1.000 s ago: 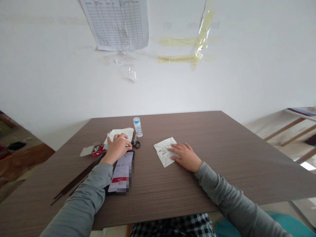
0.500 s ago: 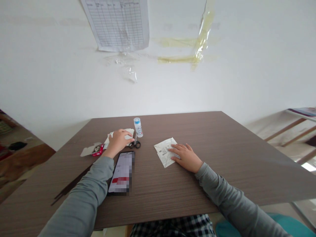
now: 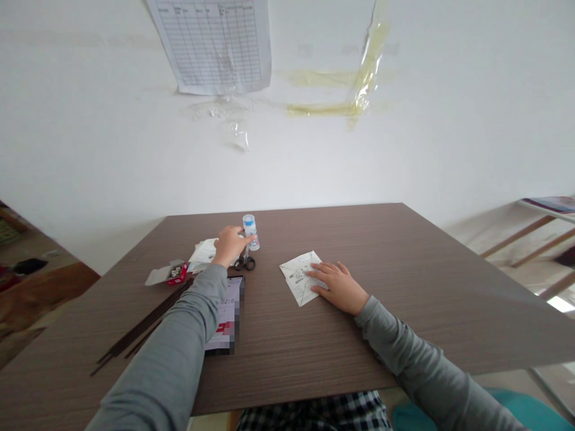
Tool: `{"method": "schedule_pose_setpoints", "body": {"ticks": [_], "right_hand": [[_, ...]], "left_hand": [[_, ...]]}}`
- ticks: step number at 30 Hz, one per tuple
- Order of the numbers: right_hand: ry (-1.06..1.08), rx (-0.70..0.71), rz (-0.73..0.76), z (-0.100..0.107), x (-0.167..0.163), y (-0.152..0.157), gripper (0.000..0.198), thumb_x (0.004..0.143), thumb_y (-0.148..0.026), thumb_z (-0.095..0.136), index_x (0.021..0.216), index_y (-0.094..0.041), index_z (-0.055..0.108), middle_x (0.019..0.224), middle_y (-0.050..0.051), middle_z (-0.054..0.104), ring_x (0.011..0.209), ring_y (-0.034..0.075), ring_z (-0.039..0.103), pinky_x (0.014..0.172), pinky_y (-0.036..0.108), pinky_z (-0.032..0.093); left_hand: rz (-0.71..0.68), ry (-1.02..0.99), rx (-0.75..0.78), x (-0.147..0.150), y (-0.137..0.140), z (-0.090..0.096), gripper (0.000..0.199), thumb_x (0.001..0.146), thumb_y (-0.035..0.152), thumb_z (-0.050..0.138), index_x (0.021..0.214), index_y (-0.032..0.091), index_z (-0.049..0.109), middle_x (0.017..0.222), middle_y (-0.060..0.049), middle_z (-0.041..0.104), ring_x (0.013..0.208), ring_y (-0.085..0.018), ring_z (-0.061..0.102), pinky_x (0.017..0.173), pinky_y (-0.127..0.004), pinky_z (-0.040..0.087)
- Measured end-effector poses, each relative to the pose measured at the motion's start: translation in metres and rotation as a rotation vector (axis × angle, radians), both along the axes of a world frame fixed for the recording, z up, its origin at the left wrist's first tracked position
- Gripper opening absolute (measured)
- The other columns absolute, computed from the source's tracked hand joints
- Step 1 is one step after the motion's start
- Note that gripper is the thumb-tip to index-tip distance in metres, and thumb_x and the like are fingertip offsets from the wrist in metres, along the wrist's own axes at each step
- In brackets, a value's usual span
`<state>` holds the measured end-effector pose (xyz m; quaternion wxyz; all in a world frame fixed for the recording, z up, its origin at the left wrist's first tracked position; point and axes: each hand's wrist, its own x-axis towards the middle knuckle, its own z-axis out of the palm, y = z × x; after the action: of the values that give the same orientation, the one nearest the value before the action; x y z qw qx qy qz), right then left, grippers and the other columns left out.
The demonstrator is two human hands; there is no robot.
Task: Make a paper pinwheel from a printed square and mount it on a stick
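Observation:
My left hand (image 3: 231, 244) is at a small clear bottle with a blue band (image 3: 250, 222), which stands upright. Its thumb crosses in front of the bottle and the other fingers reach its left side; the hand looks open, with no firm grip showing. Just below lie black-handled scissors (image 3: 245, 263), their blades partly covered. White papers (image 3: 203, 253) sit under and left of this hand. My right hand (image 3: 335, 285) rests flat, fingers spread, on the right part of a folded printed paper (image 3: 297, 275), a square with diagonal creases.
Left of the papers is an open red box (image 3: 176, 273) of small metal pieces. Thin dark sticks (image 3: 135, 331) lie along my left forearm, which partly covers a phone (image 3: 229, 311). Behind the brown table (image 3: 426, 287), a wall carries a taped printed sheet (image 3: 215, 48).
My left hand has moved right, from over the white papers to the bottle. More sticks show now, and the forearm covers more of the phone. My right hand stays put.

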<state>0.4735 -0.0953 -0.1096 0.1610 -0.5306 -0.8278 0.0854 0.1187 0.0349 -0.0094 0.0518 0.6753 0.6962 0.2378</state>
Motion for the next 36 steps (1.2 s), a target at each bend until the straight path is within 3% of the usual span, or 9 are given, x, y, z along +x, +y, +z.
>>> {"method": "schedule_pose_setpoints", "body": {"ticks": [4, 9, 13, 21, 28, 31, 33, 36], "right_hand": [[0.002, -0.013, -0.009, 0.002, -0.001, -0.001, 0.050, 0.120, -0.037, 0.085, 0.170, -0.041, 0.090, 0.187, 0.013, 0.078, 0.175, 0.048, 0.074, 0.148, 0.083, 0.055], [0.017, -0.030, 0.015, 0.005, -0.002, -0.002, 0.048, 0.119, -0.036, 0.088, 0.166, -0.042, 0.092, 0.183, 0.011, 0.082, 0.173, 0.045, 0.075, 0.149, 0.080, 0.053], [0.041, -0.041, 0.059, 0.010, -0.004, -0.004, 0.039, 0.118, -0.038, 0.088, 0.156, -0.041, 0.097, 0.177, 0.011, 0.087, 0.168, 0.044, 0.077, 0.149, 0.080, 0.052], [0.105, -0.092, 0.165, 0.026, -0.011, -0.011, 0.028, 0.118, -0.032, 0.084, 0.137, -0.039, 0.104, 0.166, 0.009, 0.093, 0.154, 0.043, 0.083, 0.149, 0.076, 0.051], [0.218, -0.072, 0.189, 0.020, -0.013, -0.006, 0.026, 0.120, -0.033, 0.083, 0.136, -0.030, 0.103, 0.154, 0.014, 0.097, 0.148, 0.042, 0.088, 0.146, 0.069, 0.056], [0.316, -0.040, 0.102, 0.018, -0.012, 0.005, 0.026, 0.118, -0.027, 0.084, 0.136, -0.026, 0.102, 0.149, 0.015, 0.098, 0.144, 0.039, 0.091, 0.138, 0.059, 0.065], [0.370, -0.026, 0.045, 0.020, -0.012, 0.015, 0.027, 0.115, -0.025, 0.086, 0.138, -0.027, 0.101, 0.144, 0.014, 0.099, 0.139, 0.037, 0.092, 0.132, 0.054, 0.068], [0.421, -0.028, 0.018, 0.025, -0.018, 0.032, 0.038, 0.112, -0.027, 0.090, 0.149, -0.030, 0.098, 0.143, 0.012, 0.099, 0.137, 0.036, 0.093, 0.131, 0.056, 0.069]], "left_hand": [[0.082, -0.004, -0.045, 0.005, 0.002, 0.000, 0.047, 0.103, 0.059, 0.094, 0.133, 0.023, 0.099, 0.158, -0.024, 0.092, 0.155, -0.050, 0.082, 0.119, -0.056, 0.068], [0.074, -0.013, -0.056, 0.011, -0.003, 0.001, 0.036, 0.102, 0.055, 0.096, 0.123, 0.027, 0.101, 0.160, -0.017, 0.093, 0.158, -0.046, 0.082, 0.120, -0.050, 0.067], [0.008, -0.021, -0.041, 0.021, -0.010, -0.001, 0.029, 0.101, 0.051, 0.098, 0.119, 0.028, 0.101, 0.168, -0.015, 0.090, 0.162, -0.043, 0.080, 0.123, -0.047, 0.067], [-0.154, 0.004, -0.063, 0.044, -0.030, 0.000, 0.021, 0.094, 0.044, 0.108, 0.109, 0.031, 0.102, 0.156, -0.012, 0.097, 0.155, -0.044, 0.086, 0.126, -0.051, 0.066], [-0.237, 0.005, -0.076, 0.054, -0.045, -0.004, 0.027, 0.092, 0.047, 0.112, 0.109, 0.031, 0.102, 0.154, -0.012, 0.097, 0.152, -0.045, 0.087, 0.128, -0.050, 0.066], [-0.291, -0.019, -0.070, 0.051, -0.045, -0.001, 0.036, 0.092, 0.047, 0.112, 0.120, 0.026, 0.102, 0.157, -0.015, 0.096, 0.154, -0.045, 0.087, 0.132, -0.050, 0.066], [-0.357, -0.061, -0.035, 0.045, -0.044, 0.007, 0.050, 0.094, 0.042, 0.111, 0.139, 0.023, 0.099, 0.163, -0.018, 0.093, 0.158, -0.043, 0.085, 0.139, -0.051, 0.063], [-0.518, -0.110, 0.033, 0.035, -0.040, 0.022, 0.072, 0.100, 0.034, 0.104, 0.170, 0.027, 0.087, 0.174, -0.013, 0.089, 0.168, -0.039, 0.080, 0.147, -0.052, 0.058]]}}
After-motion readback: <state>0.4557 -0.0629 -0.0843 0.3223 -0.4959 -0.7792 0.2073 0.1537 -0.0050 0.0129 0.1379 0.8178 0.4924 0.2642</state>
